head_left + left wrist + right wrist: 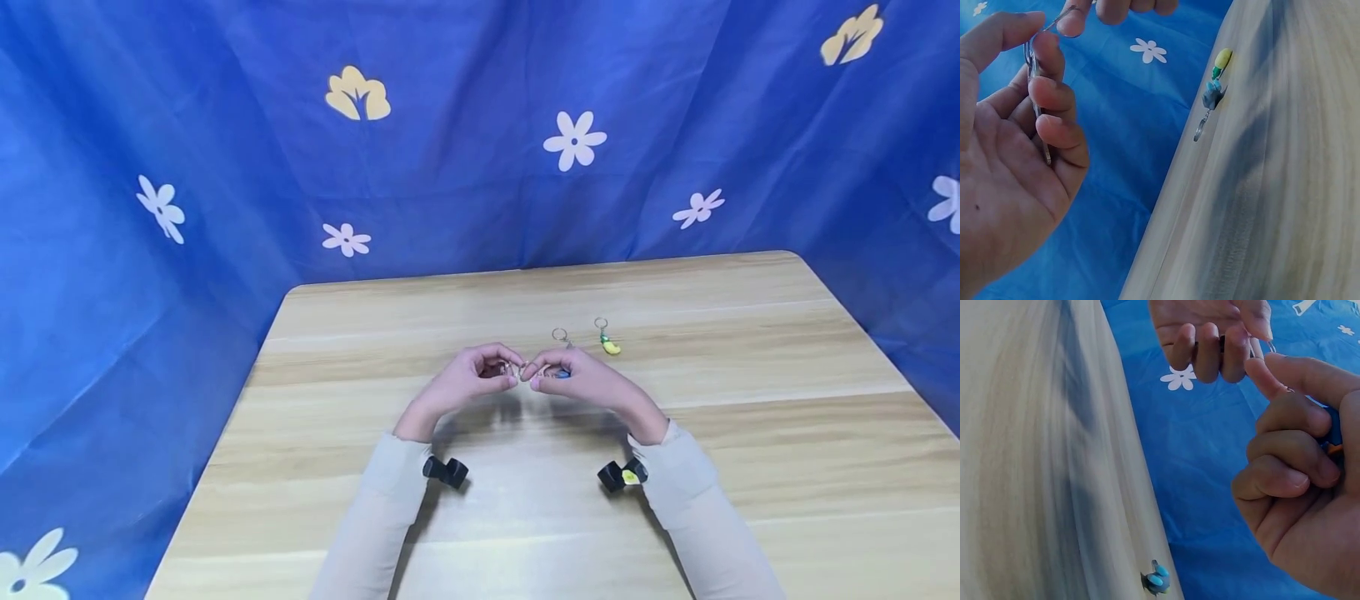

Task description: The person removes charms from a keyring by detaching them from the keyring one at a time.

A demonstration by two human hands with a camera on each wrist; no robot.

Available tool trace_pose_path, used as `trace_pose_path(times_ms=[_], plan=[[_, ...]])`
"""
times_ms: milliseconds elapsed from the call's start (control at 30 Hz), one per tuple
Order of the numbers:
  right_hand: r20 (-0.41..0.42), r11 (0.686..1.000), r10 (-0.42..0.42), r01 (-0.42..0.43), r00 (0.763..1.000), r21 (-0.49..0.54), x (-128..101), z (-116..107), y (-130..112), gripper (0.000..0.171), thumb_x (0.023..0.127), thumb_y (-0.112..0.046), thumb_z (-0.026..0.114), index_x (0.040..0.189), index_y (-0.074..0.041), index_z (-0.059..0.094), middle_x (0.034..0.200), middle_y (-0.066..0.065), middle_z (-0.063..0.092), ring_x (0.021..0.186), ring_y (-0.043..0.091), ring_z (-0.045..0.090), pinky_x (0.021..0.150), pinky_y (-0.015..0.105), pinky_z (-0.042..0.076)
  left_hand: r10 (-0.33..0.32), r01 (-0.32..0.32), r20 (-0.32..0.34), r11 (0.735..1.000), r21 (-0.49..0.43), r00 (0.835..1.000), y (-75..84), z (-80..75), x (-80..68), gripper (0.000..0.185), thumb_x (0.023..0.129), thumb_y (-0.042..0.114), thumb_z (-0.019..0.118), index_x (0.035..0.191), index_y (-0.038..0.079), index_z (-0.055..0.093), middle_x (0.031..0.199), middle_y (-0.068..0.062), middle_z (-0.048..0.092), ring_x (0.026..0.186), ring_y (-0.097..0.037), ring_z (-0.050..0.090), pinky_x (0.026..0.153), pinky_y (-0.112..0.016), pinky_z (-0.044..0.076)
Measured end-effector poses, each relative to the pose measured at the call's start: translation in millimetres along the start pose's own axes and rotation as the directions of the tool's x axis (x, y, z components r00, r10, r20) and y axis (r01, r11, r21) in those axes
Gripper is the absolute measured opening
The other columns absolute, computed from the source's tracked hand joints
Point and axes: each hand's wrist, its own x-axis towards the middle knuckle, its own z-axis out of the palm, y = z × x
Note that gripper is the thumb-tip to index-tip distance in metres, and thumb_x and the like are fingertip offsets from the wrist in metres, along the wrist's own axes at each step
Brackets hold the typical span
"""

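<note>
Both hands meet above the table, fingertips close together at a thin metal ring [1060, 17]. My left hand [459, 385] pinches at the ring between thumb and index finger. Its other fingers curl round a slim, flat, key-like metal piece [1046, 153], mostly hidden in the hand. My right hand [592, 379] pinches the ring's other side; a blue keychain charm [1335, 428] with an orange spot shows inside its curled fingers. Beyond the right hand lie a blue-grey keychain [1212, 95] and a yellow keychain [611, 346] with a green top, each with a metal ring.
The wooden table [787, 450] has rounded far corners and a pale grain. A blue curtain [465, 183] with white and yellow flower shapes hangs behind and at both sides. Small black cameras [447, 472] are strapped at both wrists over light sleeves.
</note>
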Motion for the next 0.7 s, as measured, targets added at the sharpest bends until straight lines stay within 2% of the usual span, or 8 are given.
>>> trace_pose_path(times_ms=[167, 400, 533, 700], plan=[[-0.002, 0.999, -0.032, 0.032, 0.999, -0.013, 0.1, 0.7, -1.6, 0.019, 0.093, -0.01, 0.059, 0.109, -0.003, 0.067, 0.112, 0.014, 0.068, 0.103, 0.018, 0.061, 0.089, 0.029, 0.05, 0.006, -0.006, -0.008, 1.0, -0.016, 1.0, -0.7, -0.5, 2.1, 0.029, 0.086, 0.01, 0.068, 0.111, 0.0, 0.06, 0.095, 0.0, 0.065, 0.088, -0.013, 0.062, 0.083, -0.027, 0.053], [-0.012, 1.0, -0.014, 0.014, 1.0, -0.008, 0.9, 1.6, -3.4, 0.021, 0.093, -0.01, 0.056, 0.11, -0.003, 0.067, 0.11, 0.019, 0.068, 0.097, 0.017, 0.061, 0.084, 0.03, 0.051, 0.017, -0.018, -0.018, 0.998, -0.056, 1.0, -2.1, 0.8, 3.5, 0.025, 0.084, 0.01, 0.07, 0.105, -0.001, 0.059, 0.089, 0.002, 0.065, 0.083, -0.011, 0.062, 0.081, -0.025, 0.053], [-0.011, 1.0, -0.008, 0.008, 1.0, -0.007, 1.2, 3.0, -4.0, 0.021, 0.093, -0.011, 0.056, 0.109, -0.003, 0.067, 0.11, 0.018, 0.068, 0.096, 0.015, 0.06, 0.084, 0.03, 0.051, 0.015, -0.017, -0.025, 0.997, -0.08, 1.0, -4.4, 1.7, 2.0, 0.024, 0.083, 0.009, 0.071, 0.103, -0.001, 0.059, 0.087, 0.003, 0.065, 0.081, -0.01, 0.062, 0.08, -0.024, 0.053], [-0.014, 1.0, -0.012, 0.012, 1.0, -0.024, 1.2, 4.9, -4.7, 0.02, 0.095, -0.013, 0.055, 0.108, -0.004, 0.068, 0.107, 0.019, 0.066, 0.088, 0.012, 0.056, 0.079, 0.027, 0.049, 0.022, -0.025, -0.035, 0.995, -0.098, 0.999, -4.3, 3.6, -0.3, 0.021, 0.083, 0.007, 0.071, 0.1, 0.001, 0.059, 0.085, 0.005, 0.065, 0.08, -0.008, 0.062, 0.078, -0.023, 0.053]])
